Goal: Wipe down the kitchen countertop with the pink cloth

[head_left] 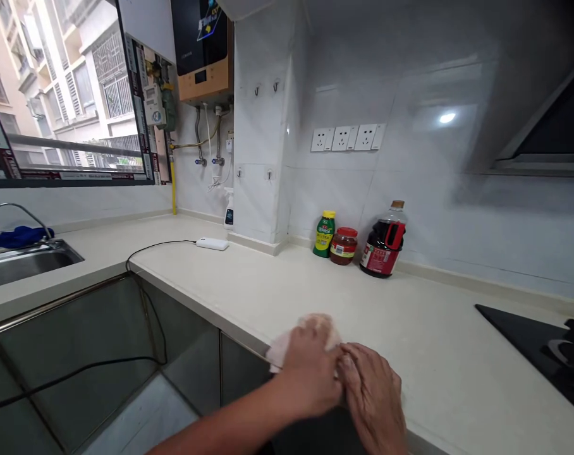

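- While the left hand lies over the pale cloth, down at the counter's front edge, its fingers are bent and blurred; can't tell whether they pinch or simply press.
- And where's the cloth? Beneath those fingers: one part shows past the fingertips, toward the wall, and another pokes out on the left, right at the edge.
- Which way does it point? It's crumpled, no clear tip; what shows runs slantwise, from the front edge up toward the bottles, and that looks like its longer way, though the hand covers the middle.
- Over to the right hand: fingers pressed together and curled, up against the left hand's side; anything under them is hidden.
- Beyond the hands, by the wall, a neat row: green bottle, jar, dark bottle.
- Off right, well apart, the black hob; far left, a white device with its cable hanging over the edge.
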`<act>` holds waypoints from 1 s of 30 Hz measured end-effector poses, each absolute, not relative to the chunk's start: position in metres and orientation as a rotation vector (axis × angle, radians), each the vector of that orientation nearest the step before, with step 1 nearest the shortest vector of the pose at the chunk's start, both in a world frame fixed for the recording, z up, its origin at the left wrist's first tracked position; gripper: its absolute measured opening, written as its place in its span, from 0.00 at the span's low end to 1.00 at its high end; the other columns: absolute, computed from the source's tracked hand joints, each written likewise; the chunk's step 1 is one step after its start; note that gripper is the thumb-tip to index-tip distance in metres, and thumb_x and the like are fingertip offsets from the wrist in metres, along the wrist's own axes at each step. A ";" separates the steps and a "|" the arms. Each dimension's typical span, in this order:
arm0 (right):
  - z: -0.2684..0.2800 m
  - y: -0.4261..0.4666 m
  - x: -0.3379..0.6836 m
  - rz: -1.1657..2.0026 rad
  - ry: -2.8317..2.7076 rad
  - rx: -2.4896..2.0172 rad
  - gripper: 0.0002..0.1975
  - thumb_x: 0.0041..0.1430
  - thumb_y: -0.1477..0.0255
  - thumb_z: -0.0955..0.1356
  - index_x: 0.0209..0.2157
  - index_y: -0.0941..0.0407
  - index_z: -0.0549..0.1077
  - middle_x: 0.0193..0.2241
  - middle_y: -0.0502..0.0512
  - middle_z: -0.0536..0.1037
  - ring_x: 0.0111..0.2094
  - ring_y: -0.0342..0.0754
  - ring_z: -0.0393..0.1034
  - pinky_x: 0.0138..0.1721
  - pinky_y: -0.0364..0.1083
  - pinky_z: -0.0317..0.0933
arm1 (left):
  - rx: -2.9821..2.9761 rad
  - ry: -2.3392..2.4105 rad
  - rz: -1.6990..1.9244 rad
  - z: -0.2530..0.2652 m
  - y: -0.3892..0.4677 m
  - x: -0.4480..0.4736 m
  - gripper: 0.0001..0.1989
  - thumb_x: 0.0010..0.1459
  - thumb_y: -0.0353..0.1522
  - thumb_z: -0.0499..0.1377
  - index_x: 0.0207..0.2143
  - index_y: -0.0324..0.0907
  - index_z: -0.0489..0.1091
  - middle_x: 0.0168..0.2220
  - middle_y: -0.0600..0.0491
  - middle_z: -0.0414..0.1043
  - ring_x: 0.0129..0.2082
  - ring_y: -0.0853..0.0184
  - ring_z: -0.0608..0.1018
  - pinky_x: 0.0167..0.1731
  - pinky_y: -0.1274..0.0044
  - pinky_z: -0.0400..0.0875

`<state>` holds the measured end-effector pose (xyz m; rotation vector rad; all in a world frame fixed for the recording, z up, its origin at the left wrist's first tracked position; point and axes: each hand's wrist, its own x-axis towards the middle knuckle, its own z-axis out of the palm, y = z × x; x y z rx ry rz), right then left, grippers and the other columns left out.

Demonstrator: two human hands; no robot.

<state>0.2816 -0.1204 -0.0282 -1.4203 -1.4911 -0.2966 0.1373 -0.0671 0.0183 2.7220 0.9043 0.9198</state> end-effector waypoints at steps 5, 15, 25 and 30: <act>-0.031 -0.136 0.338 0.157 -1.044 -1.432 0.33 0.65 0.41 0.60 0.46 0.55 0.77 0.49 0.61 0.78 0.49 0.59 0.72 0.49 0.54 0.65 | 2.781 0.632 0.890 0.016 -0.084 0.182 0.20 0.62 0.39 0.59 0.54 0.44 0.74 0.67 0.38 0.62 0.66 0.43 0.63 0.60 0.50 0.63; -0.013 -0.142 0.356 -0.213 -1.402 -1.647 0.24 0.70 0.49 0.62 0.45 0.54 0.76 0.42 0.59 0.77 0.40 0.52 0.72 0.43 0.52 0.69 | 2.274 0.639 0.917 0.022 -0.047 0.130 0.23 0.56 0.41 0.65 0.54 0.46 0.76 0.59 0.43 0.74 0.61 0.51 0.73 0.63 0.60 0.65; -0.025 -0.178 0.318 -0.089 -1.586 -1.617 0.21 0.72 0.52 0.59 0.32 0.52 0.66 0.31 0.53 0.71 0.33 0.52 0.66 0.37 0.50 0.62 | 2.171 0.623 1.085 -0.001 -0.094 0.119 0.17 0.65 0.38 0.54 0.50 0.49 0.78 0.53 0.46 0.79 0.55 0.55 0.77 0.58 0.64 0.69; -0.038 -0.226 0.328 0.335 -1.521 -1.530 0.17 0.73 0.54 0.60 0.38 0.51 0.67 0.33 0.52 0.69 0.30 0.49 0.64 0.29 0.45 0.59 | 1.943 0.610 1.000 0.010 -0.100 0.098 0.17 0.68 0.43 0.51 0.42 0.45 0.77 0.36 0.51 0.79 0.37 0.62 0.79 0.41 0.75 0.71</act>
